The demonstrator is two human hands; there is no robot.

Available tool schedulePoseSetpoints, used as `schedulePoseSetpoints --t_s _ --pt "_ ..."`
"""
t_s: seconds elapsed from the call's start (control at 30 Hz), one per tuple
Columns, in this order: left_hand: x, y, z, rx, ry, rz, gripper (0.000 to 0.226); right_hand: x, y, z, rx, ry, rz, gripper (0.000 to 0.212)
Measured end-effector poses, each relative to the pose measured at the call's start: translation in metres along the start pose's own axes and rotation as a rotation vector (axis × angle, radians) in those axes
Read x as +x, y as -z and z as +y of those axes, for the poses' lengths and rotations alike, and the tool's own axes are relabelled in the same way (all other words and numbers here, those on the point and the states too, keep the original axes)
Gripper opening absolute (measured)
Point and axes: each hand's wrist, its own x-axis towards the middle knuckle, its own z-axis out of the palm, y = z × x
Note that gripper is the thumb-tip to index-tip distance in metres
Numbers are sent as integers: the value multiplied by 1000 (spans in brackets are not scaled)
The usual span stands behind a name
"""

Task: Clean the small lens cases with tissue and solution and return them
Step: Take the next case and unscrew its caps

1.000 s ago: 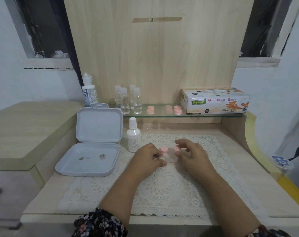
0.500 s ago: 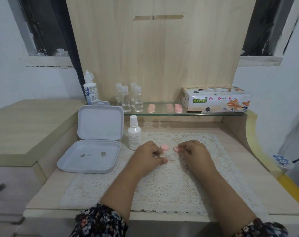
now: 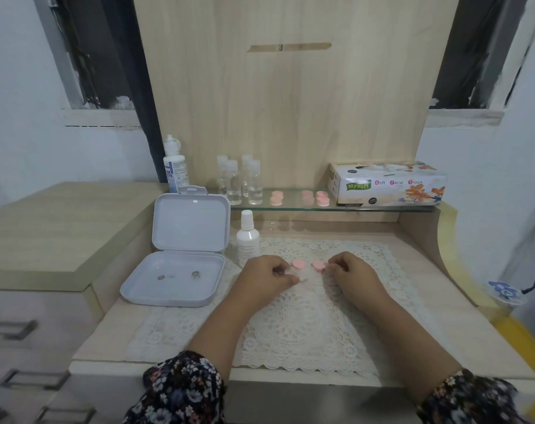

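Head view: my left hand [image 3: 267,275] and right hand [image 3: 350,272], fingers curled, flank the lens case [image 3: 307,266] mid-tabletop. Its long axis runs between them, equally near; what either hand grips I cannot tell.

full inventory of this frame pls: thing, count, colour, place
lens case: 1, clear with two pink caps, on the doily between both hands
spare lens cases: about 3, pink caps, glass shelf, middle
small bottle: 1, white, on the doily's back left corner
tall bottle: 1, white with blue label, shelf's left end
vials: 4, clear, shelf, left of the spare cases
tissue box: 1, white with orange flowers, shelf's right end
hinged box: 1, pale grey, open, left of the doily; small items inside, too small to tell
doily: 1, cream lace, desk centre
left hand: 1, holds the case's left side
right hand: 1, holds its right side
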Motion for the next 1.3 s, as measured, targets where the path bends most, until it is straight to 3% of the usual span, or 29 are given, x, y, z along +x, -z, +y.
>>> schedulePoseSetpoints --t_s 0.13,0.37,0.57,0.73,0.83,0.93,1.1,1.3 --pt "-10 16 2 -29 33 29 22 0 3 -11 -28 -39 -26 14" --pt "-21 76 -2 -41 84 179 13 -9 -16 -50 30 47 3 14" --pt "-21 134 -24 253 111 275 16 -17 -34 -72 30 109 -25 18" --pt "-21 149 -35 743 -55 221 22 -20 -39 -74 30 111 0 19" --pt "-21 148 -44 967 -324 154 15 -23 -40 -68 27 111 24 20" --pt "-20 147 -51 1118 -465 94 33 -27 -40 -59 19 118 63 19" --pt "-19 144 -49 1170 -578 106 38 -27 -39 -49 -23 116 97 18" --pt "-19 142 -51 1132 -561 108 38 -25 -31 -48 2 115 105 18"
